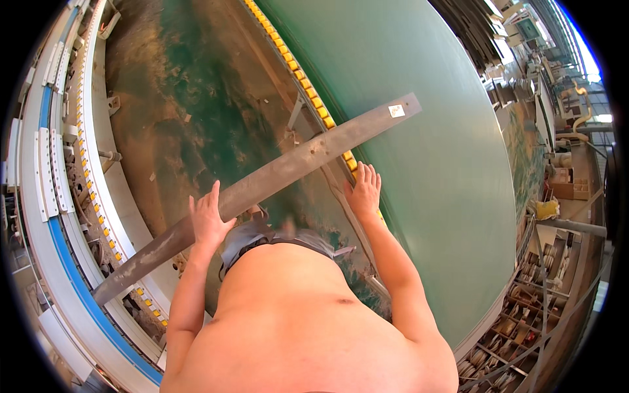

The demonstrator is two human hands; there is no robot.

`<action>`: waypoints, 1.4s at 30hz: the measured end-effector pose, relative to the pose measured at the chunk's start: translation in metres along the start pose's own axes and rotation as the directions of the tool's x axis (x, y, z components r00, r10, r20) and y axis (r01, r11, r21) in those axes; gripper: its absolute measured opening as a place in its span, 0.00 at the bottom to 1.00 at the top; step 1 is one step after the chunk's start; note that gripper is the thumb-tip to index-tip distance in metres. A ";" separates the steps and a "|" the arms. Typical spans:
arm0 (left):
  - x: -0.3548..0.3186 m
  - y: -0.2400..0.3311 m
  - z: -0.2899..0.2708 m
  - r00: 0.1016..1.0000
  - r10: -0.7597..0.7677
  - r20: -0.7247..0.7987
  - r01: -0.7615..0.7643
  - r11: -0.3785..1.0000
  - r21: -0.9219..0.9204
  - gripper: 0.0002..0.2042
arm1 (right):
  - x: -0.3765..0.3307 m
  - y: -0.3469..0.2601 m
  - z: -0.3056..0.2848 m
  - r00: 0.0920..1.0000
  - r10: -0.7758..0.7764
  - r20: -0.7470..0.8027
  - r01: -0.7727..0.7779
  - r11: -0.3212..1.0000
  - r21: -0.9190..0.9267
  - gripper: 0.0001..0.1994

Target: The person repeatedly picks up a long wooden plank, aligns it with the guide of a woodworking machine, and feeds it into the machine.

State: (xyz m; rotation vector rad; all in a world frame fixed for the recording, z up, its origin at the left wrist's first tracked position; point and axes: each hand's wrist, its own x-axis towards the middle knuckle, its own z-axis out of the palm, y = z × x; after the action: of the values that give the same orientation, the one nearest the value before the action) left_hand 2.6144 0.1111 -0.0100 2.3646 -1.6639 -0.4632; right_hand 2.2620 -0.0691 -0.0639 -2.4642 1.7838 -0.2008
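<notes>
A long, narrow grey-brown board [282, 171] lies slantwise in front of me. Its near-left end rests over the machine rail, and its far-right end reaches onto a wide green surface [439, 203]. A small white label [397, 111] is stuck near that far end. My left hand [208, 216] lies at the board's near edge, fingers stretched out and apart, not wrapped round it. Beside the row of yellow rollers [308, 86] at the green surface's edge is my right hand [365, 191], open with nothing in it, a little short of the board.
On the left runs a long machine with a white rail, a blue strip [62, 245] and small yellow rollers. Green-stained, dusty floor [216, 85] lies between the two sides. Dark boards [468, 29] are stacked at the far right. A rack of parts [524, 321] stands lower right.
</notes>
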 end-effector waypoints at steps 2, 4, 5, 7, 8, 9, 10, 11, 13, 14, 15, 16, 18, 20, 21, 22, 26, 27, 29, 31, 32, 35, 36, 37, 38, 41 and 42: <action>0.010 -0.007 -0.001 1.000 -0.002 -0.013 0.002 1.000 -0.013 0.52 | 0.011 -0.006 -0.003 1.000 -0.008 0.000 0.008 1.000 0.030 0.36; 0.022 -0.015 -0.003 1.000 0.024 -0.017 -0.024 1.000 -0.007 0.53 | 0.023 -0.010 -0.004 1.000 -0.009 0.025 0.008 1.000 0.027 0.38; 0.028 -0.017 -0.004 1.000 0.020 -0.017 -0.020 1.000 -0.011 0.53 | 0.029 -0.013 -0.005 0.999 -0.018 0.026 0.017 1.000 0.025 0.39; 0.038 -0.023 -0.008 1.000 0.007 -0.003 -0.007 0.998 -0.055 0.54 | 0.038 -0.017 -0.003 0.999 -0.025 0.031 0.024 0.999 0.038 0.40; 0.043 -0.026 -0.009 1.000 0.005 -0.001 -0.005 0.998 -0.057 0.54 | 0.043 -0.020 -0.003 0.999 -0.026 0.034 0.025 0.999 0.036 0.40; 0.048 -0.029 -0.011 1.000 0.012 -0.012 -0.012 0.998 -0.062 0.53 | 0.049 -0.023 -0.003 0.999 -0.028 0.033 0.027 0.999 0.028 0.40; 0.054 -0.032 -0.012 1.000 0.018 -0.024 -0.020 0.998 -0.066 0.53 | 0.055 -0.026 -0.002 0.999 -0.030 0.032 0.029 0.999 0.021 0.40; 0.061 -0.034 -0.014 1.000 0.017 -0.023 -0.018 0.998 -0.067 0.53 | 0.062 -0.026 -0.001 0.999 -0.028 0.024 0.028 1.000 0.010 0.40; 0.074 -0.039 -0.017 0.999 0.035 -0.040 -0.038 0.996 -0.077 0.53 | 0.073 -0.030 -0.001 0.999 -0.037 0.022 0.036 0.999 0.015 0.40; 0.082 -0.043 -0.019 0.999 0.033 -0.036 -0.035 0.996 -0.077 0.53 | 0.080 -0.033 0.000 0.999 -0.043 0.014 0.043 0.999 0.019 0.40; 0.090 -0.046 -0.023 0.998 0.044 -0.052 -0.046 0.998 -0.051 0.53 | 0.087 -0.038 -0.001 0.999 -0.034 0.017 0.034 0.999 0.013 0.40; 0.097 -0.050 -0.026 0.996 0.056 -0.068 -0.058 0.998 -0.026 0.52 | 0.093 -0.041 0.000 0.999 -0.045 0.015 0.046 0.999 -0.018 0.40; 0.109 -0.057 -0.029 0.998 0.048 -0.051 -0.049 0.999 -0.010 0.53 | 0.105 -0.044 0.003 0.999 -0.047 0.028 0.047 0.999 -0.001 0.40; 0.124 -0.063 -0.033 0.998 0.038 -0.045 -0.039 0.999 -0.020 0.52 | 0.115 -0.049 0.004 0.999 -0.029 0.040 0.028 0.999 0.017 0.39; 0.130 -0.066 -0.036 0.998 0.042 -0.040 -0.043 0.999 -0.016 0.52 | 0.121 -0.052 0.005 0.998 -0.053 0.037 0.053 0.999 0.014 0.39; 0.136 -0.070 -0.039 0.999 0.031 -0.037 -0.032 0.999 -0.015 0.52 | 0.127 -0.055 0.005 0.996 -0.078 0.035 0.077 0.997 0.010 0.38; 0.161 -0.085 -0.051 1.000 0.009 -0.018 -0.009 1.000 -0.001 0.52 | 0.149 -0.074 0.005 0.994 -0.093 0.057 0.091 0.995 0.029 0.37; 0.167 -0.089 -0.054 1.000 0.016 -0.014 -0.016 1.000 0.008 0.52 | 0.155 -0.078 0.005 0.992 -0.114 0.062 0.112 0.993 0.033 0.37; 0.178 -0.097 -0.060 1.000 0.007 0.008 -0.007 1.000 0.012 0.52 | 0.167 -0.087 0.007 0.990 -0.124 0.065 0.122 0.992 0.044 0.37; 0.190 -0.103 -0.067 0.999 -0.015 0.030 0.013 0.999 0.039 0.52 | 0.178 -0.095 0.008 0.985 -0.162 0.050 0.160 0.986 0.051 0.37; 0.197 -0.105 -0.070 0.998 -0.042 0.044 0.040 0.998 0.052 0.52 | 0.184 -0.100 0.008 0.988 -0.149 0.050 0.146 0.987 0.061 0.37; 0.214 -0.114 -0.080 0.994 -0.091 0.056 0.085 0.991 0.103 0.52 | 0.203 -0.112 0.015 0.987 -0.150 0.058 0.145 0.986 0.088 0.36; 0.220 -0.117 -0.083 0.995 -0.079 0.064 0.072 0.992 0.106 0.52 | 0.211 -0.118 0.018 0.984 -0.165 0.072 0.159 0.984 0.078 0.36; 0.227 -0.120 -0.085 0.992 -0.103 0.076 0.093 0.988 0.123 0.52 | 0.219 -0.123 0.020 0.980 -0.179 0.086 0.174 0.982 0.069 0.36; 0.233 -0.123 -0.088 0.988 -0.129 0.087 0.116 0.983 0.141 0.52 | 0.227 -0.129 0.021 0.982 -0.166 0.087 0.160 0.985 0.069 0.36; 0.249 -0.132 -0.096 0.987 -0.146 0.063 0.136 0.980 0.146 0.49 | 0.251 -0.148 0.023 0.981 -0.187 0.055 0.180 0.977 0.112 0.36; 0.254 -0.134 -0.098 0.985 -0.165 0.058 0.155 0.976 0.150 0.47 | 0.258 -0.154 0.025 0.980 -0.189 0.057 0.182 0.977 0.114 0.36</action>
State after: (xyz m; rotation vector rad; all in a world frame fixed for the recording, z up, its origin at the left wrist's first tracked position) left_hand 2.8472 -0.0832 0.0006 2.6312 -1.5930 -0.4731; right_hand 2.4894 -0.2661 -0.0514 -2.5273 1.4755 -0.2184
